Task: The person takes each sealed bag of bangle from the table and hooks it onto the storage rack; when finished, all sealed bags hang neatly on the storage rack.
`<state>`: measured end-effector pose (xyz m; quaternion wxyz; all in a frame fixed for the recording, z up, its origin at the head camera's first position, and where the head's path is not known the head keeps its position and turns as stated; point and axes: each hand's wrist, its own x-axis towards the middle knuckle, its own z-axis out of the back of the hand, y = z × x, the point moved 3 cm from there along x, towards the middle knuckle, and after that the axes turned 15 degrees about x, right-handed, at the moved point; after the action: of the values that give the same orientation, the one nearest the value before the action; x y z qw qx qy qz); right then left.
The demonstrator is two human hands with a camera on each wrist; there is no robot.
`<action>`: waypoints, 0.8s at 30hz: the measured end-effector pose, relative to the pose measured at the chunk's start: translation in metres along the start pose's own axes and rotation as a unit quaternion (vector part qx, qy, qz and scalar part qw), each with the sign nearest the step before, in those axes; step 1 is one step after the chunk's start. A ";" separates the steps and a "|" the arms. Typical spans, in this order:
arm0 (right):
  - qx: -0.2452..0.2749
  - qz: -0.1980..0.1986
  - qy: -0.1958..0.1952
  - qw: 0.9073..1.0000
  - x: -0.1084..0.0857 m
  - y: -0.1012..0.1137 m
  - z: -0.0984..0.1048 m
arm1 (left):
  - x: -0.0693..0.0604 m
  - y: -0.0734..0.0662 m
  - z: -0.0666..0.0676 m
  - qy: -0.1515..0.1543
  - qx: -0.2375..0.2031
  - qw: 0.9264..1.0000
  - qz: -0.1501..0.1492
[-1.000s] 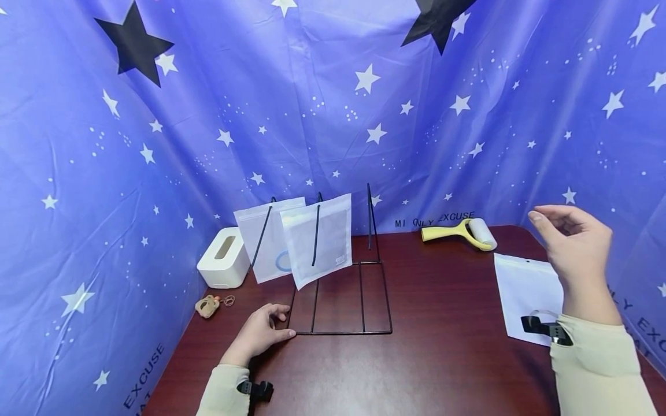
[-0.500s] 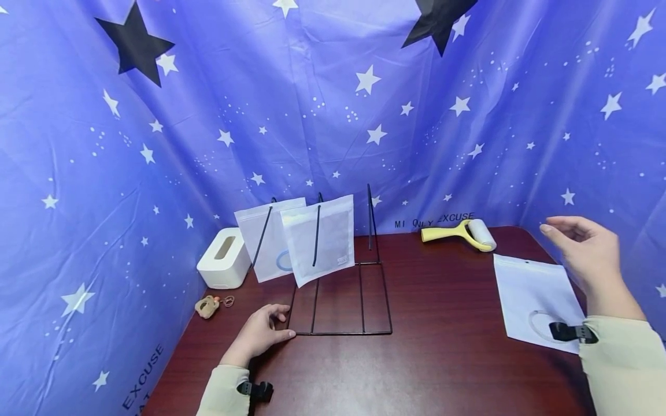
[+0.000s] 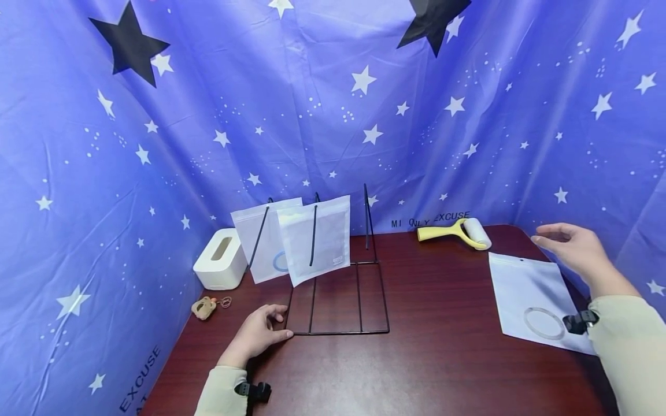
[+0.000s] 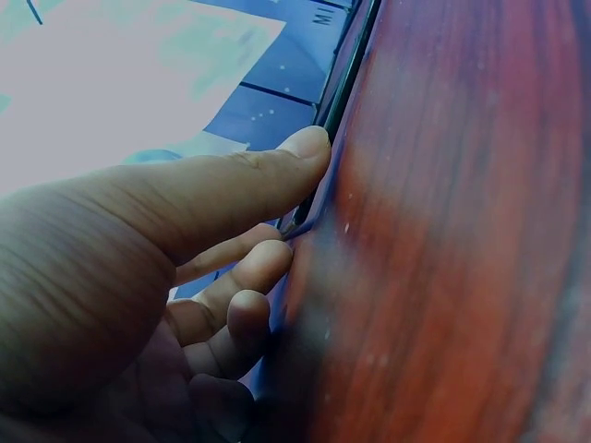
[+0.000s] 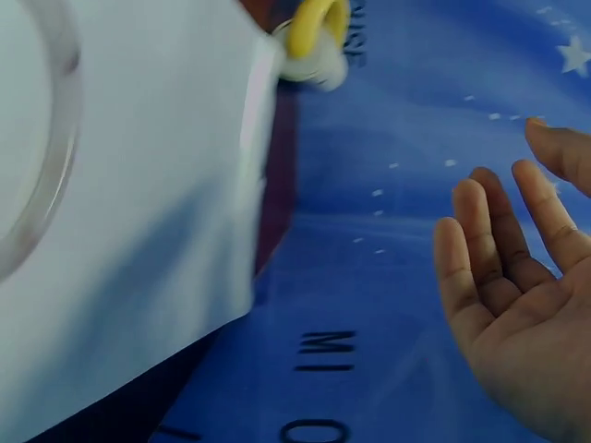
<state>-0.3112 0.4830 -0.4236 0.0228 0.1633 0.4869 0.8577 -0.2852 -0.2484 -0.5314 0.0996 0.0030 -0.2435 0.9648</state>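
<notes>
A black wire rack (image 3: 340, 333) stands on the table, a white pouch (image 3: 328, 240) on its middle prong and another white pouch (image 3: 247, 231) on the left one; the right prong is bare. My left hand (image 3: 255, 337) grips the rack's front left corner; the left wrist view shows the thumb of this hand (image 4: 138, 231) on the wire (image 4: 349, 78), fingers curled beside it. Over the far right edge of a flat white pouch (image 3: 522, 286) with a clear ring inside hovers my right hand (image 3: 580, 251). In the right wrist view, this hand (image 5: 531, 286) is empty, fingers loosely bent, apart from the pouch (image 5: 166, 120).
A white tissue box (image 3: 221, 268) stands at the table's left edge, with a small tan item (image 3: 204, 308) on a cord before it. A yellow-handled roller (image 3: 442, 232) lies at the back right. Starry blue cloth (image 3: 333, 115) hangs behind and at both sides.
My right hand has lowered and its wrist has moved to the right, uncovering more of the flat pouch and its ring. My left hand keeps its hold on the rack corner. The head view has shifted slightly.
</notes>
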 end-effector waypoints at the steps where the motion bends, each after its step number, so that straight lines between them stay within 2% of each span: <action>1: -0.013 0.001 0.008 1.000 0.002 -0.004 -0.001 | 0.000 0.000 0.000 0.000 0.000 1.000 0.000; 4: -0.048 0.004 0.033 0.998 0.008 -0.017 -0.005 | 0.000 0.000 0.000 -0.001 0.000 1.000 -0.004; 9: -0.079 -0.013 0.076 0.994 0.014 -0.035 -0.010 | 0.001 0.000 0.001 -0.003 0.002 1.000 -0.007; 17: -0.099 -0.027 0.180 0.978 0.015 -0.050 -0.021 | 0.001 0.001 0.000 -0.004 0.000 1.000 -0.010; 24: -0.105 -0.021 0.202 0.974 0.011 -0.053 -0.027 | 0.001 0.001 -0.001 -0.004 0.001 1.000 -0.013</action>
<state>-0.3366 0.4904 -0.4782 -0.0409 -0.0267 0.3920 0.9187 -0.2867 -0.2488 -0.5324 0.1107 0.0098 -0.2432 0.9636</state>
